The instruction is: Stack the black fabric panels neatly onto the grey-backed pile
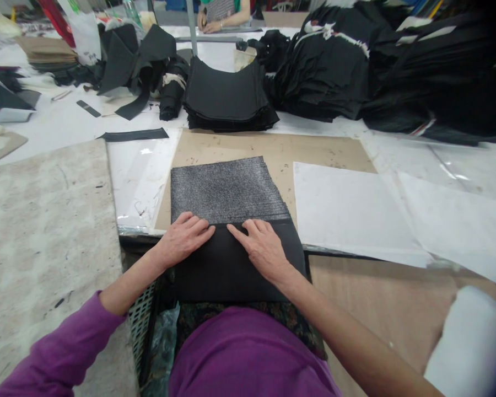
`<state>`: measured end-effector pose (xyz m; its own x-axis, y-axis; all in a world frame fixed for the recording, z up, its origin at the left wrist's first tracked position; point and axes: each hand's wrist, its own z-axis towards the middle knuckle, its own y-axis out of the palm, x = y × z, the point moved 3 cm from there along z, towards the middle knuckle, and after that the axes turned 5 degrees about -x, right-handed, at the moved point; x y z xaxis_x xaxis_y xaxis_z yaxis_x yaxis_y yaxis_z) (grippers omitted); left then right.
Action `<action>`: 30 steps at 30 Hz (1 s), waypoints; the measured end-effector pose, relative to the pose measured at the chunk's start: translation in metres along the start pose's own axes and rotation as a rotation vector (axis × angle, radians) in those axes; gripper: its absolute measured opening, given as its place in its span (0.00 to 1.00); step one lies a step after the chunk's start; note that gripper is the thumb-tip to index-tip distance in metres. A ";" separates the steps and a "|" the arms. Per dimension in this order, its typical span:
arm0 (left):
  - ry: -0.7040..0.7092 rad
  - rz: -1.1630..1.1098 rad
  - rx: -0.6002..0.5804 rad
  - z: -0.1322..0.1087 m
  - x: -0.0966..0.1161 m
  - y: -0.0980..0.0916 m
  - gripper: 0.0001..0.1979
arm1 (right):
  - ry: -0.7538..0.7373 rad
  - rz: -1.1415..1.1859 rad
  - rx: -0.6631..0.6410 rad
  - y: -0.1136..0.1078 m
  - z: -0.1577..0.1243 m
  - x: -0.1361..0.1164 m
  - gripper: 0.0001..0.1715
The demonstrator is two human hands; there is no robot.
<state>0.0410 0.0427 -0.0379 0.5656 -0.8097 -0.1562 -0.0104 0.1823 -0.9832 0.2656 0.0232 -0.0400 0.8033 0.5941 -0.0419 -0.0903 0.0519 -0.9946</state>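
Observation:
A black fabric panel (235, 275) lies over the table's front edge, its near part hanging towards my lap. Its far part is a speckled grey, ribbed surface (227, 190), and a straight dark edge runs across between the two. My left hand (186, 240) presses on the left half of that edge, thumb pointing inward and fingers slightly bent. On the right half rests my right hand (262, 248), its thumb stretched towards the left one and its fingers bent onto the material. A small gap separates the two thumbs. Neither hand visibly grips the panel.
Brown board (314, 149) lies under the panel, with white paper (347, 204) to the right. Behind stands a stack of black panels (227, 91), beside bundled black pieces (322, 71). A stained pale board (45, 231) fills the left. Across the table, a co-worker's hands (209, 25) show.

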 end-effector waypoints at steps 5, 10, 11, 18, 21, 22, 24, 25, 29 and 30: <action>-0.009 0.000 -0.007 -0.002 0.000 -0.001 0.16 | -0.064 0.054 0.077 0.003 0.018 -0.028 0.21; -0.148 -0.215 0.043 -0.025 -0.020 0.008 0.15 | -0.058 0.071 0.060 0.015 0.027 -0.042 0.22; -0.171 -0.255 0.054 -0.031 -0.024 0.010 0.15 | -0.059 0.074 0.055 0.015 0.027 -0.042 0.23; -0.154 -0.244 0.047 -0.055 -0.033 0.008 0.16 | -0.086 0.051 0.002 0.006 0.030 -0.041 0.28; -0.127 -0.179 0.010 -0.054 -0.030 0.003 0.18 | -0.098 0.022 -0.010 0.004 0.034 -0.043 0.26; -0.124 -0.165 -0.002 -0.054 -0.029 0.001 0.18 | -0.103 0.012 -0.012 0.004 0.034 -0.043 0.26; -0.123 -0.150 -0.022 -0.053 -0.028 -0.001 0.18 | -0.111 -0.007 -0.013 0.004 0.035 -0.044 0.25; -0.123 -0.147 -0.029 -0.053 -0.028 -0.002 0.18 | -0.113 -0.012 -0.012 0.004 0.035 -0.044 0.25; -0.123 -0.132 -0.041 -0.056 -0.028 -0.003 0.18 | -0.109 -0.004 -0.005 0.004 0.034 -0.045 0.26; -0.122 -0.128 -0.044 -0.057 -0.028 -0.003 0.18 | -0.108 0.000 -0.002 0.004 0.034 -0.045 0.26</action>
<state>-0.0222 0.0333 -0.0357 0.6606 -0.7505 -0.0196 0.0331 0.0553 -0.9979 0.2094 0.0241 -0.0390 0.7352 0.6771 -0.0315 -0.0892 0.0506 -0.9947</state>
